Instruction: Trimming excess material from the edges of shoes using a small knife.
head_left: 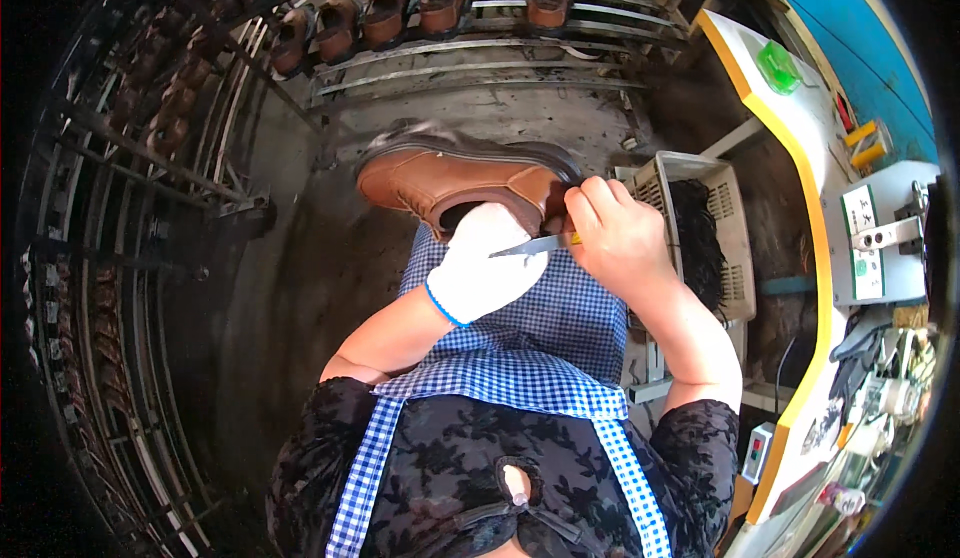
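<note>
A brown leather shoe (450, 176) with a dark sole is held on its side above my lap, toe to the left and sole edge facing away from me. My left hand (485, 268), in a white knitted glove with a blue cuff edge, grips it at the ankle opening; the glove hides part of the opening. My bare right hand (620, 233) is closed around a knife, its grey pointed blade (530, 247) sticking out to the left across the glove. A bit of yellow shows at the blade's base. The right fingers are by the heel end of the sole.
Several brown shoes (385, 13) stand on a metal rack (470, 46) at the far side, with more racks along the left. To the right, a plastic crate (740, 248) holds dark strips, beside a yellow-edged white workbench (780, 118) bearing a grey machine (880, 238).
</note>
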A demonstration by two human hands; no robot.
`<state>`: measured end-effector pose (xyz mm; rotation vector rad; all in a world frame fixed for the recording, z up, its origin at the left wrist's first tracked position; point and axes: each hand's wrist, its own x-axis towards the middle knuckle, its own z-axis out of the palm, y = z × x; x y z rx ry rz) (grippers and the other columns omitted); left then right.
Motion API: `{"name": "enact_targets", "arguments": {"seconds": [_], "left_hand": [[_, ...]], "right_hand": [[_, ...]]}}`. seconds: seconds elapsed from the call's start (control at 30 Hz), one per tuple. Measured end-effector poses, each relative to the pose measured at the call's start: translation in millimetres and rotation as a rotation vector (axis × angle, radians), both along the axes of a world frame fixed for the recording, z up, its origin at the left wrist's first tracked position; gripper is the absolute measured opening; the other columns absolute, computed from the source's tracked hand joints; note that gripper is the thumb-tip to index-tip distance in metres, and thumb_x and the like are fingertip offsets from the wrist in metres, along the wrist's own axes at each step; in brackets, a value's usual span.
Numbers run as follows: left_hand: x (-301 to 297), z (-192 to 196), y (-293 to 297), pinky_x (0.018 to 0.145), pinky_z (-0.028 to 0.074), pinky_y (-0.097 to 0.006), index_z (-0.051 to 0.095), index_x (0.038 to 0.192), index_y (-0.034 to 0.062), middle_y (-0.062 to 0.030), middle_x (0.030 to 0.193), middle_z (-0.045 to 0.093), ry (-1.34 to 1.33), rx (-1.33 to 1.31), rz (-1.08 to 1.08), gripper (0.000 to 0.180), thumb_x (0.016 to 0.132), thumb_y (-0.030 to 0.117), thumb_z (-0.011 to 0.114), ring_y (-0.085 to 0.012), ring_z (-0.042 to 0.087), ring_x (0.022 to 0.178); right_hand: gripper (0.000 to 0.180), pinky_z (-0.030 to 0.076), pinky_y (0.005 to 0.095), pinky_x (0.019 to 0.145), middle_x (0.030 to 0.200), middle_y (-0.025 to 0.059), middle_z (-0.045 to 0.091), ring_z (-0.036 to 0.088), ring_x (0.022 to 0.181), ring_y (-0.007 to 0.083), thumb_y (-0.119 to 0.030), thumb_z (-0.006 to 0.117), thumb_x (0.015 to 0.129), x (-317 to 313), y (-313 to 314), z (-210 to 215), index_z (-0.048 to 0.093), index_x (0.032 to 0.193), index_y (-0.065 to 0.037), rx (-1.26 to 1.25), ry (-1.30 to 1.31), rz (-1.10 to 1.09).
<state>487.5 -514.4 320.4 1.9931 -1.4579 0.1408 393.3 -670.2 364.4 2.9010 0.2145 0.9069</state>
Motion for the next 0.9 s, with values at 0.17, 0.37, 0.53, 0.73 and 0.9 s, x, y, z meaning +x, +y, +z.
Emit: {"name": "enact_targets", "arguments": {"seconds": [0.17, 0.37, 0.53, 0.73, 0.9], "left_hand": [[4, 18, 3, 0.058, 0.047, -0.035, 0.063, 0.087, 0.0027, -0.0121, 0.078, 0.062, 0.142, 0.086, -0.066, 0.014, 0.081, 0.015, 0.066, -0.0281, 0.062, 0.068], [5, 10, 8, 0.076, 0.052, -0.03, 0.06, 0.113, -0.001, -0.0136, 0.101, 0.066, 0.454, -0.076, -0.117, 0.031, 0.083, 0.005, 0.065, -0.0231, 0.066, 0.09], [1, -2, 12, 0.08, 0.052, -0.028, 0.057, 0.118, -0.0006, -0.011, 0.106, 0.065, 0.693, -0.094, -0.109, 0.034, 0.086, 0.005, 0.063, -0.0188, 0.064, 0.095], [-1, 4, 15, 0.077, 0.052, -0.028, 0.058, 0.117, 0.001, -0.0102, 0.104, 0.065, 0.724, -0.002, -0.061, 0.032, 0.086, 0.008, 0.064, -0.0164, 0.064, 0.09], [-2, -2, 15, 0.067, 0.05, -0.032, 0.063, 0.103, 0.0027, -0.0111, 0.087, 0.064, 0.763, -0.096, -0.058, 0.023, 0.085, 0.017, 0.066, -0.0227, 0.064, 0.075]], "right_hand": [[0.027, 0.049, 0.0328, 0.05, 0.075, 0.0059, 0.054, 0.059, 0.065, 0.0231, -0.002, 0.067, 0.056, 3, -10, 0, 0.055, 0.08, -0.006, 0.211, 0.082, 0.122], [0.021, 0.047, 0.0319, 0.048, 0.068, 0.0077, 0.054, 0.058, 0.056, 0.0249, 0.001, 0.064, 0.056, 10, -15, -11, 0.053, 0.074, -0.004, 0.446, -0.048, 0.258], [0.02, 0.045, 0.0306, 0.047, 0.066, 0.0077, 0.051, 0.056, 0.054, 0.0241, 0.001, 0.062, 0.057, 6, -15, -10, 0.052, 0.073, -0.004, 0.543, 0.009, 0.294], [0.018, 0.044, 0.0306, 0.047, 0.068, 0.0069, 0.05, 0.054, 0.054, 0.0242, -0.002, 0.064, 0.061, 2, -17, -14, 0.051, 0.073, -0.006, 0.684, 0.052, 0.321], [0.018, 0.043, 0.0297, 0.048, 0.068, 0.0072, 0.05, 0.054, 0.053, 0.0223, -0.003, 0.065, 0.061, -1, -16, -14, 0.051, 0.072, -0.004, 0.778, 0.102, 0.294]]}}
